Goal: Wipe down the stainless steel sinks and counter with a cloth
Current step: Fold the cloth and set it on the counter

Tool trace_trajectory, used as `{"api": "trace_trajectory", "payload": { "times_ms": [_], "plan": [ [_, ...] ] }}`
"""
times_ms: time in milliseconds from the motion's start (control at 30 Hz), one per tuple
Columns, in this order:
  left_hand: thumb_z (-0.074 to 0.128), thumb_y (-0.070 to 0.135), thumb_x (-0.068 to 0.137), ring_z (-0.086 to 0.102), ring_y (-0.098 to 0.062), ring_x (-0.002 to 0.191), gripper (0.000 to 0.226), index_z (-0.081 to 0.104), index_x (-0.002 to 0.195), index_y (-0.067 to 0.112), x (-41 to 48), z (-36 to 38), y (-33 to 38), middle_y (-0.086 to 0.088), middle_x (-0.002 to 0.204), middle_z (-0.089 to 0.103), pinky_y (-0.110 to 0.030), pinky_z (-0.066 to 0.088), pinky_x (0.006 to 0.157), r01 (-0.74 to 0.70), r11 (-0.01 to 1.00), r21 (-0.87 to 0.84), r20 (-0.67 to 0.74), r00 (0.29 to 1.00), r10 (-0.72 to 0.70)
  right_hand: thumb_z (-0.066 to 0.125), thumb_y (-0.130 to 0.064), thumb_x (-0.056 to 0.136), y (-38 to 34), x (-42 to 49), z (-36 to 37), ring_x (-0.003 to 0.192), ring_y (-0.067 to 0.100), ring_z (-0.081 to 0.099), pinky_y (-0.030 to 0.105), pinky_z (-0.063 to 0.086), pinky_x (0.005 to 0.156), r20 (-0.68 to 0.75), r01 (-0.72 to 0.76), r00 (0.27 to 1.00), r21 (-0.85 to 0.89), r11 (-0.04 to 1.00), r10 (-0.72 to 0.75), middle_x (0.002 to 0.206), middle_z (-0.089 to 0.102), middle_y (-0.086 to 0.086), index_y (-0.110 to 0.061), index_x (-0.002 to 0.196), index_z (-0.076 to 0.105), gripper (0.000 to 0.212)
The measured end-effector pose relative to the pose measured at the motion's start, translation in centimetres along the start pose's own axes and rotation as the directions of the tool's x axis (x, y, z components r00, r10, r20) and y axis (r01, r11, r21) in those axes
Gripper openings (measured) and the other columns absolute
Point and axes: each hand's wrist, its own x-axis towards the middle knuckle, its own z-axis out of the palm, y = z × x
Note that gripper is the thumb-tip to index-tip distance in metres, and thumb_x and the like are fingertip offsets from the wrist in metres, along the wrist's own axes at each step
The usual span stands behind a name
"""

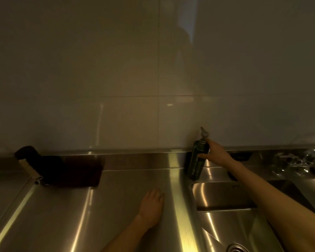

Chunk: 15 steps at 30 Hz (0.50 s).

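Stainless steel bench (116, 206): runs the full width of the view, brushed finish, bright streaks of reflected light. Dim, yellowish lighting.

Sink, set into the right part of the bench, shows as two levels. The far basin (224, 195) is shallow-looking. The near basin (244, 231) lies at the lower right, with a raised edge between them. A round drain (237, 248) shows at the bottom edge of the near basin, partly cut off.

Left hand (152, 206): palm down on the bench, fingers straight and close together, just left of the sink's rim. Whether anything lies under the palm cannot be told. The forearm enters from the bottom edge.

Right hand (216, 153): reaches across the sink, fingers and thumb curled round the upper body of a dark pump bottle (196, 160). The bottle is tilted, top leaning right toward the wall, base at the bench strip beside the far-left corner of the far basin. Contact of base with bench is uncertain. Its pump head (204, 133) is grey, with the nozzle pointing up-left. The label text is unreadable.

Left rear of bench: a dark boxy object (75, 171) against the back ledge, with a dark-capped cylinder (25, 152) leaning out of its left side. What they are is unclear.

Far right rear: glassware (295, 162), blurred, on the bench behind the sink.

Behind everything: a pale tiled wall (116, 70), glossy, with faint reflections.
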Motion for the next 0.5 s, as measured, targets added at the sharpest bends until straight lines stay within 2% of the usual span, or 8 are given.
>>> {"api": "trace_trajectory", "payload": {
  "times_ms": [100, 167, 233, 267, 300, 333, 400, 500],
  "plan": [
    [0.032, 0.013, 0.094, 0.013, -0.032, 0.143, 0.054, 0.022, 0.147, 0.004, -0.3, 0.0, 0.5, -0.019, 0.154, 0.019, -0.039, 0.003, 0.117, 0.04, 0.999, 0.016, 0.07, 0.997, -0.041, 0.076, -0.01, 0.076, 0.2, 0.8, 0.4, 0.109, 0.025, 0.058, 0.025, 0.04, 0.082, 0.018, 0.009, 1.0, 0.04, 0.999, -0.01, 0.118, 0.061, 0.013, -0.007, 0.12, 0.052, 0.05],
    [0.04, 0.017, 0.091, 0.026, -0.03, 0.14, 0.052, 0.036, 0.142, 0.005, -0.6, 0.1, 0.6, -0.018, 0.15, 0.032, -0.035, 0.014, 0.116, 0.061, 0.998, 0.035, 0.005, 0.998, -0.061, 0.079, -0.013, 0.073, 0.1, 1.2, 0.6, 0.105, 0.027, 0.06, 0.024, 0.041, 0.079, -0.013, 0.02, 1.0, 0.009, 1.0, -0.02, 0.113, 0.064, 0.013, -0.006, 0.115, 0.056, 0.048],
    [0.067, 0.035, 0.069, 0.061, -0.019, 0.112, 0.047, 0.069, 0.111, 0.015, -1.0, -0.5, 0.8, -0.006, 0.119, 0.066, -0.024, 0.044, 0.097, 0.029, 0.998, 0.06, -0.016, 0.999, -0.028, 0.082, -0.02, 0.069, -0.4, 1.0, 0.8, 0.103, 0.027, 0.062, 0.026, 0.045, 0.078, -0.009, 0.047, 0.999, -0.042, 0.998, -0.048, 0.111, 0.065, 0.011, -0.008, 0.114, 0.058, 0.052],
    [0.077, 0.04, 0.053, 0.069, -0.013, 0.092, 0.044, 0.076, 0.091, 0.019, -1.4, -1.1, 0.9, 0.001, 0.098, 0.073, -0.019, 0.051, 0.083, 0.025, 0.999, 0.045, -0.034, 0.999, -0.024, 0.083, -0.024, 0.068, -0.8, 0.8, 1.0, 0.103, 0.026, 0.062, 0.028, 0.047, 0.079, -0.003, 0.063, 0.998, -0.073, 0.995, -0.063, 0.112, 0.065, 0.01, -0.01, 0.115, 0.058, 0.056],
    [0.079, 0.042, 0.047, 0.07, -0.011, 0.084, 0.043, 0.076, 0.084, 0.02, -1.6, -1.1, 0.8, 0.003, 0.089, 0.073, -0.019, 0.053, 0.077, 0.024, 0.998, 0.051, -0.099, 0.995, -0.018, 0.084, -0.028, 0.067, -1.2, 0.5, 1.1, 0.103, 0.024, 0.061, 0.03, 0.049, 0.079, -0.002, 0.076, 0.997, -0.1, 0.992, -0.076, 0.114, 0.065, 0.008, -0.013, 0.117, 0.057, 0.059],
    [0.076, 0.042, 0.055, 0.068, -0.015, 0.089, 0.044, 0.074, 0.091, 0.017, -1.5, -0.8, 0.5, 0.0, 0.094, 0.072, -0.022, 0.051, 0.083, 0.035, 0.999, 0.039, -0.104, 0.994, -0.031, 0.084, -0.032, 0.066, -1.7, 0.2, 1.3, 0.103, 0.023, 0.061, 0.03, 0.048, 0.078, -0.001, 0.091, 0.996, -0.115, 0.989, -0.092, 0.114, 0.065, 0.007, -0.014, 0.118, 0.057, 0.061],
    [0.056, 0.038, 0.082, 0.051, -0.027, 0.118, 0.051, 0.055, 0.124, 0.01, -1.5, -0.5, -0.1, -0.013, 0.125, 0.057, -0.033, 0.034, 0.105, 0.087, 0.996, -0.011, -0.091, 0.992, -0.087, 0.083, -0.038, 0.066, -3.3, -0.3, 1.7, 0.1, 0.02, 0.061, 0.027, 0.044, 0.073, 0.002, 0.129, 0.991, -0.122, 0.984, -0.13, 0.114, 0.065, 0.005, -0.017, 0.117, 0.056, 0.061],
    [0.047, 0.048, 0.089, 0.031, -0.029, 0.132, 0.071, 0.027, 0.144, 0.009, -2.1, -0.7, -1.3, -0.014, 0.143, 0.037, -0.042, 0.017, 0.112, 0.164, 0.985, -0.055, -0.013, 0.986, -0.165, 0.08, -0.047, 0.066, -6.4, -1.3, 2.3, 0.099, 0.019, 0.061, 0.029, 0.047, 0.075, 0.026, 0.171, 0.985, -0.11, 0.979, -0.17, 0.113, 0.065, 0.003, -0.019, 0.114, 0.056, 0.061]
  ]
}}
